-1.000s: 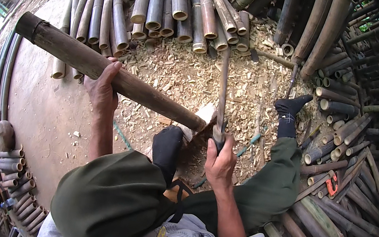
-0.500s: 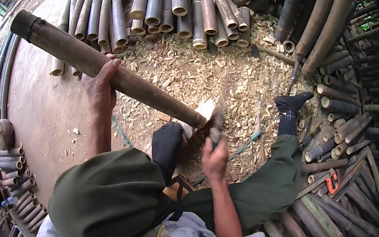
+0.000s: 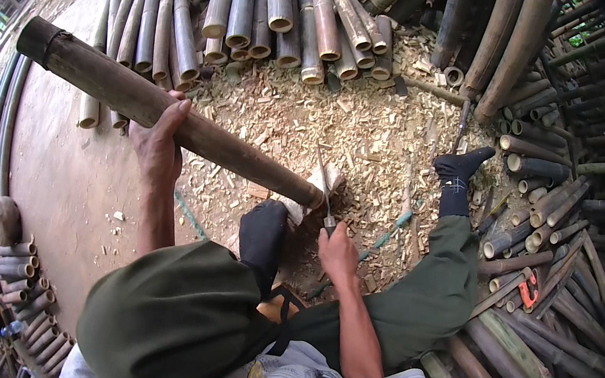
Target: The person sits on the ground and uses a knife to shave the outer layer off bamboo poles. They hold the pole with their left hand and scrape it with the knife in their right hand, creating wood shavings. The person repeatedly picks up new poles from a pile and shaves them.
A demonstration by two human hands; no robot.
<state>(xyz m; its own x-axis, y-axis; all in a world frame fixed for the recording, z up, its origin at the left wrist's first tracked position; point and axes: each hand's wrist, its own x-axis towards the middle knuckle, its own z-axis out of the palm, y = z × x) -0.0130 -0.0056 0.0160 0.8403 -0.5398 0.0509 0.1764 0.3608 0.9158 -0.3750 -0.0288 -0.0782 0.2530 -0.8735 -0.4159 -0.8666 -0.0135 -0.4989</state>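
My left hand (image 3: 160,130) is wrapped around a thick brown bamboo tube (image 3: 237,155) near its middle. The tube slants from the upper left, where a dark ring marks its far part, down to its cut end near my feet. That end rests at a pale block (image 3: 331,177), partly hidden by the tube. My right hand (image 3: 338,254) is closed around the dark handle of a knife (image 3: 326,199). Its thin blade points upward and lies right at the tube's cut end, apparently touching it. My dark-socked left foot (image 3: 263,234) is beside the block.
Pale wood chips (image 3: 386,143) cover the ground ahead. Cut bamboo tubes (image 3: 243,3) are stacked at the back, with more piled at the right (image 3: 546,215) and lower left. An orange-handled saw (image 3: 529,289) lies on the right pile. My other foot (image 3: 460,169) is stretched forward.
The knife was blurred by motion at the tube's end and now shows more clearly, its blade upright there. My right hand has shifted slightly left; the tube stays almost where it was.
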